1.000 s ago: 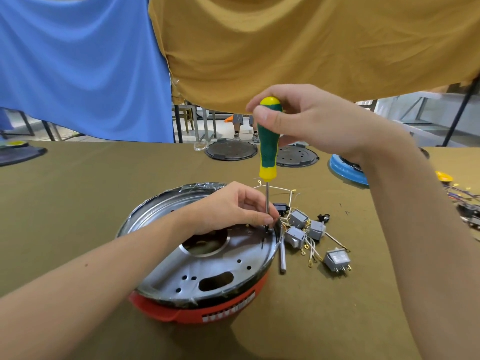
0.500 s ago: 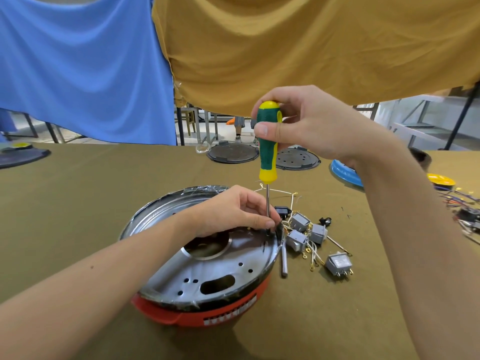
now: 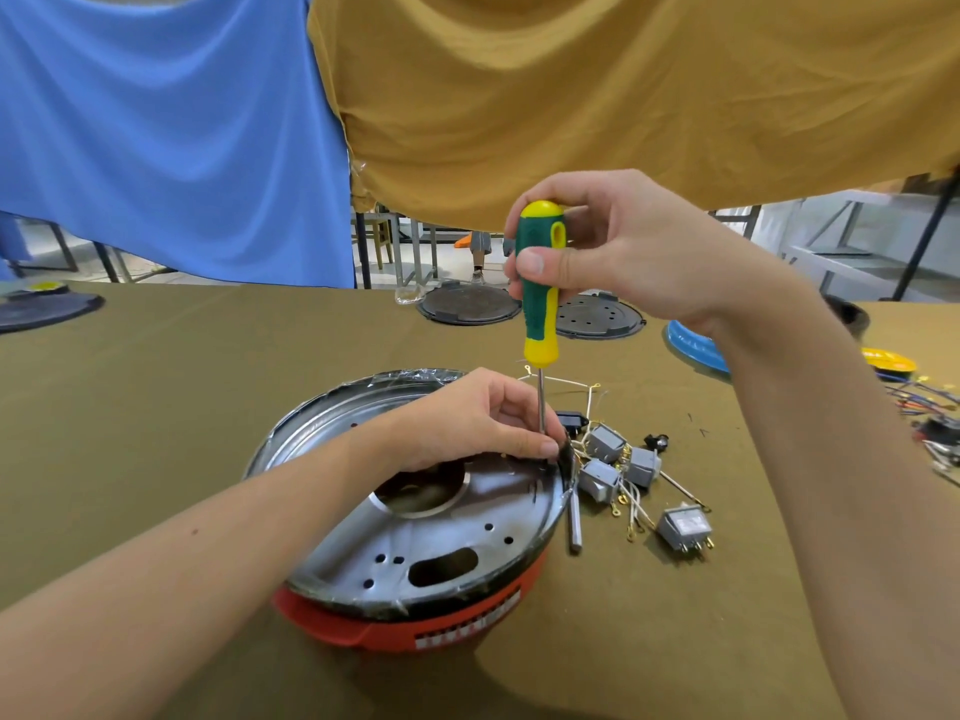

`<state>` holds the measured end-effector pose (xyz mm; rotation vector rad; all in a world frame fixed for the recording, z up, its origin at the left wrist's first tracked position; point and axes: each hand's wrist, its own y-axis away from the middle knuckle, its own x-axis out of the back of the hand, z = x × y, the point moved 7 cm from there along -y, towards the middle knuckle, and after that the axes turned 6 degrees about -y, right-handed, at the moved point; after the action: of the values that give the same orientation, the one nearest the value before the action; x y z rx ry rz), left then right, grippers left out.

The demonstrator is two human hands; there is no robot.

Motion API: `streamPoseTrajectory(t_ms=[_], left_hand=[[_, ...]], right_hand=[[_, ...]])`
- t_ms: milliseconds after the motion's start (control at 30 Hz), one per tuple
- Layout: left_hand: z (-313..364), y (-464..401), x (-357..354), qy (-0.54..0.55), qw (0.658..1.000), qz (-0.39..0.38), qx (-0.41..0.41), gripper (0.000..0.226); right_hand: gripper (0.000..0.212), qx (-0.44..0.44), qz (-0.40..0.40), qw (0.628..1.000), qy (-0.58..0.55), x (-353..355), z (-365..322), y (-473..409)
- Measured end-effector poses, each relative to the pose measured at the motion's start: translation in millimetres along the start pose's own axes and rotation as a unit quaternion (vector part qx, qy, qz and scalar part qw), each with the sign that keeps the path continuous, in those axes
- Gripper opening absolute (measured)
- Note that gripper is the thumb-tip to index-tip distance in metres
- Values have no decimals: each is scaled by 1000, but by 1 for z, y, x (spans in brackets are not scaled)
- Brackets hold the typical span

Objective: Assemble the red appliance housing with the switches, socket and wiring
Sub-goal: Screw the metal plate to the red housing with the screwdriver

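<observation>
Where a white label (image 3: 467,622) runs along the front of the red housing (image 3: 410,628), its print too blurred to read. Round housing on the olive table cover (image 3: 156,407), capped by a shiny, dished metal plate (image 3: 441,532) pierced with round holes, one oblong slot and a large central opening; rim wrapped in crinkled clear film. Right hand (image 3: 623,252) raised above, thumb and curled fingers gripping the green-and-yellow handle of an upright screwdriver (image 3: 540,283); slim steel shaft down to the plate's right edge. Left hand (image 3: 483,423) resting on the plate, fingertips pinched about the shaft near its tip. Just right of the housing: grey boxy rocker switches (image 3: 683,527) with brass terminals, thin white wires (image 3: 636,506), a black socket (image 3: 571,423), a short metal rod (image 3: 574,522). Behind: two dark round discs (image 3: 467,304).
</observation>
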<state>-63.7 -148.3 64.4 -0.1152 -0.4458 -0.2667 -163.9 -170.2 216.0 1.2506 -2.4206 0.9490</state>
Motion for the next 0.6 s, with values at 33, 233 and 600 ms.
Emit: streamPoseTrajectory(t_ms=[33,233,600], left_hand=[[0,0,0,-2,1000,0,1,16],[3,0,3,-8,1000,22,-2,11],[25,4,28,-87,993,78,-14,23]], right_hand=[[19,1,5,1000,9,0,0,-1],[23,-6,30,1000,-4,2,2,1],[28,101,181,978,29,-5,-22,1]])
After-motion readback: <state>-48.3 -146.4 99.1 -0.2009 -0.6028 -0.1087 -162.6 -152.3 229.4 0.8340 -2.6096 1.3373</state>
